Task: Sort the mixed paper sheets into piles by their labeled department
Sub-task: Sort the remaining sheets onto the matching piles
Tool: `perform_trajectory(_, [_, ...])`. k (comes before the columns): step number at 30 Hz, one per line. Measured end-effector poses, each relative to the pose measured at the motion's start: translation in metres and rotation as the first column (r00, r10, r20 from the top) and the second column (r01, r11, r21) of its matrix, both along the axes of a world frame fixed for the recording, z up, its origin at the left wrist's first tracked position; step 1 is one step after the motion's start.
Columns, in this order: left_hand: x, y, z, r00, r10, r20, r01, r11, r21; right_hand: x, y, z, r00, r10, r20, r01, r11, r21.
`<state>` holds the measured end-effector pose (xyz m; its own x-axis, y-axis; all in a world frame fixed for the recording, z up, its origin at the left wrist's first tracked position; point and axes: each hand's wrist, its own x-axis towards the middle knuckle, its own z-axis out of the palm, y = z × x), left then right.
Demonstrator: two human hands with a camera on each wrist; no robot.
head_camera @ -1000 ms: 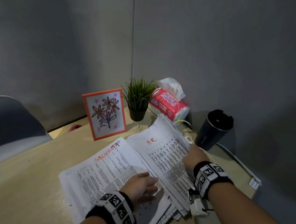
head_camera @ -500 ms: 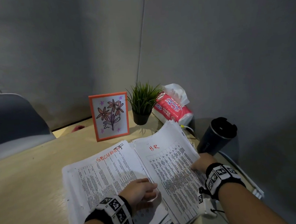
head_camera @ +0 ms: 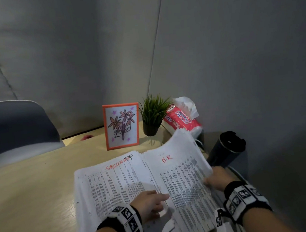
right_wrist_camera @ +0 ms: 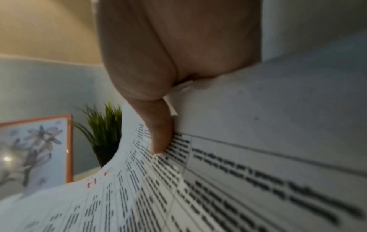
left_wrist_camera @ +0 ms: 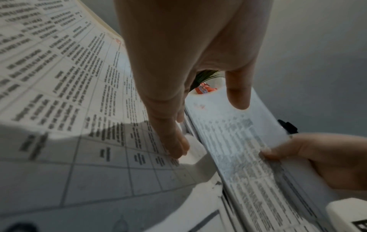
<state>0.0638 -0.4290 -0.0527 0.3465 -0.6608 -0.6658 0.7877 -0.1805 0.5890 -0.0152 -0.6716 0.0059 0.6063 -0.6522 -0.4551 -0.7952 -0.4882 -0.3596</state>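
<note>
- Paper sheets are split into two piles on the counter (head_camera: 33, 185): SECURITY pile (head_camera: 106, 185) on the left, HR pile (head_camera: 181, 180) on the right, edges touching along the middle.
- Left hand (head_camera: 150, 203) is laid flat near the seam between the piles, fingers straight, nothing gripped; the SECURITY pile is pinned by it.
- Right hand (head_camera: 216, 180) has its grip on the right edge of the HR pile: thumb on top, fingers underneath, as seen in the right wrist view.
- Change over the last second: that right edge has been raised off the counter and the stack now curls upward; the right hand has been shifted from lying on the sheets to pinching their edge.
- Judged meaning: sorting looks mostly done, and the HR stack is probably being lifted for squaring or for a sheet to be slipped under. Loose sheets may fan out if the pinch is light.
- Further back, a black tumbler (head_camera: 225, 148) stands just beside the lifted edge.
- Against the wall: flower picture (head_camera: 122, 125), small potted plant (head_camera: 153, 115), red tissue pack (head_camera: 182, 120).
</note>
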Motion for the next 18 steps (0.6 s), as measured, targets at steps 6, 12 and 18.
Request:
perform_trajectory(6, [0.0,0.0,-0.011,0.998,0.061,-0.016,-0.061,0.997,-0.04,0.01,-0.014,-0.038,0.986,-0.008,-0.166,0.007,1.0,-0.005])
perform_trajectory(12, [0.001,-0.001,-0.017,0.997,0.076,-0.013,-0.076,0.996,-0.049,0.013,-0.015,-0.033,0.973,-0.099,-0.208,0.131,0.981,0.145])
perform_trajectory(18, [0.004,-0.003,-0.014,0.999,0.048,-0.002,-0.048,0.999,-0.025,0.009,-0.06,-0.069,0.994,-0.089,-0.055,0.102,0.952,0.289])
